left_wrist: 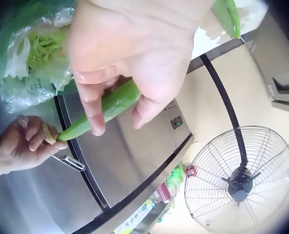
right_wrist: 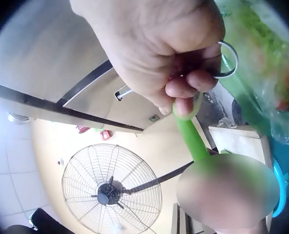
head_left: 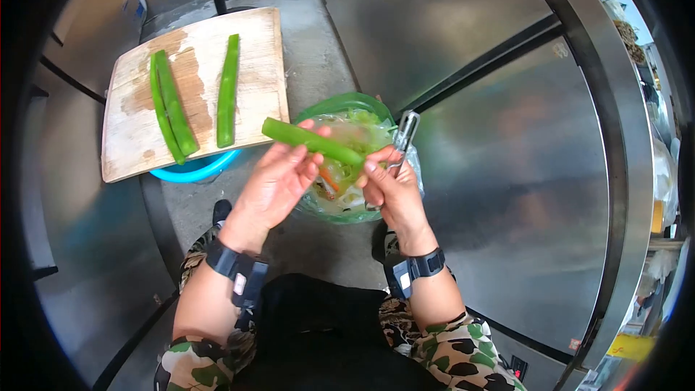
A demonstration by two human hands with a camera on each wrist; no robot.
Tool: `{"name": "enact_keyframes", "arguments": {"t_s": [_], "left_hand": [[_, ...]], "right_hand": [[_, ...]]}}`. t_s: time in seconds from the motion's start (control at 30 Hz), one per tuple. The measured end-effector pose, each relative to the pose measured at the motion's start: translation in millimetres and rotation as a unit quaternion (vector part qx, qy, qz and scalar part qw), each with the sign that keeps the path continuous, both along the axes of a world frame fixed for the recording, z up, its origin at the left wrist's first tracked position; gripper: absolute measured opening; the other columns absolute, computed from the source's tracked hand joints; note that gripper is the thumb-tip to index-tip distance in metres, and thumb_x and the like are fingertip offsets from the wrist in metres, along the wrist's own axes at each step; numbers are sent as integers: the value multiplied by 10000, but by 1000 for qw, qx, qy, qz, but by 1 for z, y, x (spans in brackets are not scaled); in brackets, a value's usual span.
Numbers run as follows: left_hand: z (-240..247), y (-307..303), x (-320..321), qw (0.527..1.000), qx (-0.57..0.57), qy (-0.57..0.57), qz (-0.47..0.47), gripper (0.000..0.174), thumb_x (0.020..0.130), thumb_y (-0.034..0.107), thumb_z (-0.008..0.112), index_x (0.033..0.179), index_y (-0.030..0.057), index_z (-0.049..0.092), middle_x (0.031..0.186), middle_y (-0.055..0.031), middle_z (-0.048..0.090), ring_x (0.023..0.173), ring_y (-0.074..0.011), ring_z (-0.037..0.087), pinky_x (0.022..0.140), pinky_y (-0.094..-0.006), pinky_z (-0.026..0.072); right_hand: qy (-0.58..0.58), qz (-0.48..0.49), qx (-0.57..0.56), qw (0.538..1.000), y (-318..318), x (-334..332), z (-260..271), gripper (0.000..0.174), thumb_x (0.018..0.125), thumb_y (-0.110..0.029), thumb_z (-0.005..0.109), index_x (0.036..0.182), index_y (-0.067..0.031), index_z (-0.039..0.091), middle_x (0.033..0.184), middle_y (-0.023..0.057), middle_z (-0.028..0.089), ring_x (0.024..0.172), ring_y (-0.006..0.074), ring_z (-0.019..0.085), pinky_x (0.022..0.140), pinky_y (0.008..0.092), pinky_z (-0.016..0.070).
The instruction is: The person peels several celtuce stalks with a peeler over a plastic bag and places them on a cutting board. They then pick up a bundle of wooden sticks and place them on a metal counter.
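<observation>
A peeled green stem [head_left: 318,143], like celtuce, is held slanting over a green plastic bag [head_left: 329,106] of peelings. My left hand [head_left: 275,181] grips its thicker part, thumb on one side and fingers on the other; the left wrist view shows this grip round the stem [left_wrist: 120,103]. My right hand [head_left: 394,192] pinches the other end between thumb and finger. A metal peeler [head_left: 408,129] sticks up out of that same hand, its handle partly hidden by the fingers. In the right wrist view a metal loop [right_wrist: 234,58] shows beside the curled fingers, and a blurred patch covers part of the stem.
Left of the bag, a wooden cutting board [head_left: 206,43] bears several more green stems [head_left: 227,94]. It lies over a blue basin [head_left: 199,170]. Steel cabinet doors [head_left: 507,159] stand close on the right. A wire fan [left_wrist: 239,180] shows in both wrist views.
</observation>
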State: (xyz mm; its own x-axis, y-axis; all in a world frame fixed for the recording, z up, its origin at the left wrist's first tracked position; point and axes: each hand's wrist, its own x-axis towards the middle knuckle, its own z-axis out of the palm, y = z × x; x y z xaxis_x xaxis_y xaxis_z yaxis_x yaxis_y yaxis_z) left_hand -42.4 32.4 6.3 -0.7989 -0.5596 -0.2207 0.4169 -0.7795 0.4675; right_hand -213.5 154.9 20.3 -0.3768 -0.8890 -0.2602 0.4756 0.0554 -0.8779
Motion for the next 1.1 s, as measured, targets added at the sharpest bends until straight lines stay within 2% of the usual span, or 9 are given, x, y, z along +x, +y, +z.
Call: {"name": "enact_keyframes", "arguments": {"t_s": [0.2, 0.33, 0.4, 0.5, 0.63, 0.73, 0.83, 0.93, 1.1], "left_hand": [[1, 10, -8, 991, -56, -116, -20, 370, 974, 275, 529, 1273, 57, 517, 989, -23, 594, 846, -93, 515, 800, -262, 451], [3, 11, -4, 978, -112, -159, -73, 413, 1009, 388, 420, 1215, 48, 534, 819, 0, 508, 722, -84, 485, 643, -241, 420], [7, 15, -5, 975, -103, -169, -99, 474, 1006, 461, 367, 1197, 59, 530, 780, 6, 480, 665, -76, 445, 599, -231, 396], [10, 16, -8, 978, -43, -162, -121, 564, 984, 567, 303, 1169, 82, 521, 737, 14, 442, 616, -68, 395, 558, -220, 361], [3, 14, -8, 975, -34, -157, -153, 659, 941, 672, 238, 1138, 102, 505, 721, 24, 417, 571, -51, 356, 494, -193, 313], [10, 17, -8, 955, -82, -239, -153, 670, 934, 684, 237, 1128, 99, 500, 712, 32, 403, 530, -32, 322, 438, -173, 258], [12, 21, -7, 934, -128, -278, -185, 665, 936, 680, 231, 1142, 102, 489, 705, 37, 395, 506, -18, 299, 411, -160, 229], [12, 25, -6, 923, -150, -281, -215, 626, 954, 651, 241, 1153, 108, 482, 704, 35, 394, 509, -16, 306, 416, -162, 242], [5, 18, -2, 954, -55, -246, -160, 474, 1000, 514, 263, 1124, 112, 480, 705, 25, 410, 509, -27, 319, 415, -169, 257]], "right_hand": [[160, 78, 110, 978, 3, -5, -7, 199, 889, -164, 674, 1044, -68, 594, 792, 16, 639, 541, 27, 468, 484, 181, 367], [653, -37, 70, 754, 4, -15, -19, 308, 916, -214, 619, 1167, -40, 579, 884, 79, 663, 682, 305, 636, 612, 328, 495], [546, -6, 124, 829, 5, -7, -15, 266, 937, -219, 575, 1129, -35, 583, 808, 157, 636, 770, 402, 628, 661, 395, 493], [478, 43, 131, 867, 3, 7, 5, 203, 956, -230, 543, 1003, -37, 582, 763, 204, 597, 736, 388, 611, 616, 425, 465], [550, 119, 101, 820, 5, 21, 4, 250, 954, -294, 532, 880, -57, 559, 719, 189, 601, 699, 407, 597, 578, 458, 460], [575, 113, 95, 805, 4, 23, -3, 278, 962, -273, 534, 841, -23, 552, 672, 202, 568, 616, 407, 556, 550, 415, 445], [602, 43, 143, 784, 0, 10, -14, 283, 957, -322, 520, 848, -64, 561, 661, 186, 591, 641, 421, 588, 555, 482, 460], [581, -8, 228, 781, -3, -19, -23, 298, 968, -325, 506, 847, -58, 562, 653, 197, 583, 622, 423, 578, 538, 474, 446], [527, 10, 182, 830, 3, -14, -17, 318, 977, -319, 498, 821, -45, 544, 652, 201, 576, 611, 419, 567, 525, 460, 424]]}}
